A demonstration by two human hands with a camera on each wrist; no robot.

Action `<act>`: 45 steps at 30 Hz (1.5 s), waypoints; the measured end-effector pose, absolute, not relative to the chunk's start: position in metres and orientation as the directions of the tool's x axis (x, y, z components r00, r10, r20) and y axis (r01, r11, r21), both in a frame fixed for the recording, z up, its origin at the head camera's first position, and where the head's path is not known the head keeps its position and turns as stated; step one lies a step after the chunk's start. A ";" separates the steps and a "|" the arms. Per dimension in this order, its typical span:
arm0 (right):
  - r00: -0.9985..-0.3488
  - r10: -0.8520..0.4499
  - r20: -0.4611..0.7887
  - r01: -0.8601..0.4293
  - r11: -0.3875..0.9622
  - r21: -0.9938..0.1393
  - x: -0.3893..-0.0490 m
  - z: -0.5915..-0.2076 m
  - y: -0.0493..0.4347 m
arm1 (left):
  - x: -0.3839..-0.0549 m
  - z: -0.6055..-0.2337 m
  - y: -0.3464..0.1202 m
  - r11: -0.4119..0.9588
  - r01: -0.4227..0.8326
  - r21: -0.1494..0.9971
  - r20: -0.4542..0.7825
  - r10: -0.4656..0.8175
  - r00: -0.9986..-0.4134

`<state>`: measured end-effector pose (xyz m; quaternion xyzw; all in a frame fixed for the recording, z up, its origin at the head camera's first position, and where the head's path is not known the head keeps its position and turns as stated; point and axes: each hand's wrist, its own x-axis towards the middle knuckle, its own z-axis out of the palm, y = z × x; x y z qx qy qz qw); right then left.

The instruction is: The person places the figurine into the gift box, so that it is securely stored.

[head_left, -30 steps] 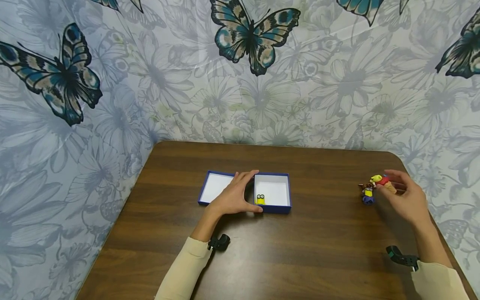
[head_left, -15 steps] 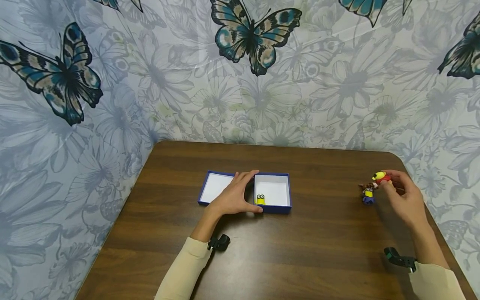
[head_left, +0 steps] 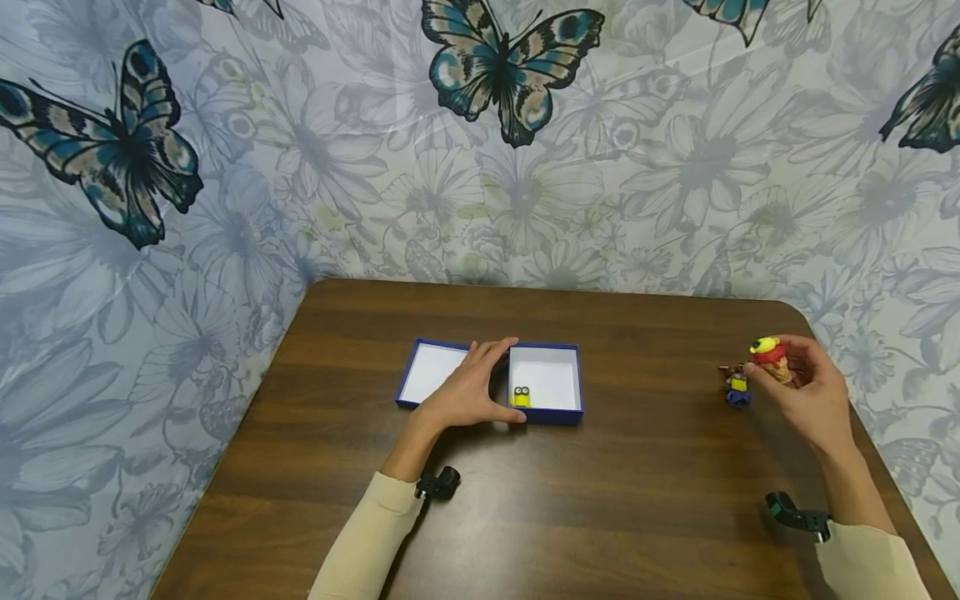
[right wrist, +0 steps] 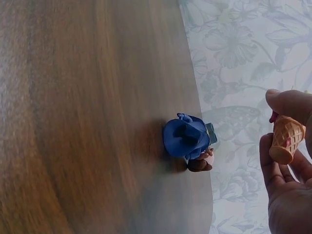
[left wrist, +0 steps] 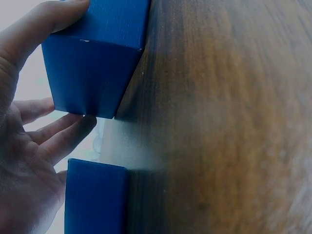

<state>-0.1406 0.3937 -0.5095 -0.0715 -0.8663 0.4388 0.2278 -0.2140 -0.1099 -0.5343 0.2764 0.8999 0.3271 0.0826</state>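
My left hand (head_left: 468,392) grips the left end of a blue box (head_left: 549,419) with a white inside, thumb on the near side and fingertips at the far side. A small yellow toy figure with two round eyes (head_left: 521,397) sits in the box's near left corner. At the right, my right hand (head_left: 813,392) holds a toy figure in a waffle cone (head_left: 780,371), with a yellow top and red middle. The right wrist view shows its cone (right wrist: 288,139) between thumb and fingers. Just left of that hand stands a yellow and blue toy figure (head_left: 738,389).
The white-lined blue lid (head_left: 427,375) lies left of the box, partly behind my left hand. A brown toy figure (right wrist: 197,165) is close behind the blue one. The wooden table (head_left: 600,508) meets a butterfly-patterned wall covering (head_left: 660,208) at the back.
My right hand has raised the cone figure slightly and turned it more upright, with its cone now pointing down. My left hand and the box have stayed in place.
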 end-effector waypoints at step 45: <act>-0.848 0.388 0.361 -0.219 0.364 -0.905 -0.149 -0.511 0.388 | -0.216 -0.535 -0.109 0.646 0.434 0.628 0.021 0.543 -0.839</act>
